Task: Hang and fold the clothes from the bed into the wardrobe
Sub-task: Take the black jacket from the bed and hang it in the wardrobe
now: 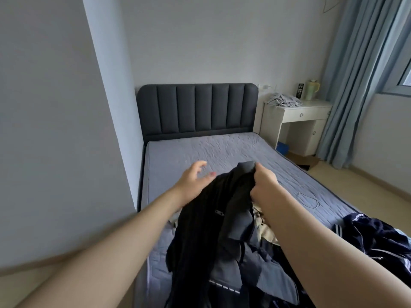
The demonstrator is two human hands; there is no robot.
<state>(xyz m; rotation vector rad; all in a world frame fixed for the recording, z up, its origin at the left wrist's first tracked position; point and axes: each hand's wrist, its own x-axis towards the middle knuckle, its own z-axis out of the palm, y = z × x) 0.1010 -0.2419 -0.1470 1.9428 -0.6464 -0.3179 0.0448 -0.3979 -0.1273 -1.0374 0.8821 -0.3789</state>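
Head view puts you early in the job. Your left hand (195,178) is spread open with the fingers loosely curved. It holds nothing, and its palm edge is against the black side of the dark garment (200,230). Your right hand (263,185) is clenched round that garment's grey upper end, holding it up over the bed (211,147). The lower part trails into the heap of clothes (255,274) at the near end. Whether it is one piece or two, I cannot tell.

Further right, a thin wire loop (309,198), perhaps a hanger, lies on the mattress. A navy garment (378,236) with white piping sits crumpled at the edge. No wardrobe shows. I judge nothing is hung or folded yet, so nearly everything remains.
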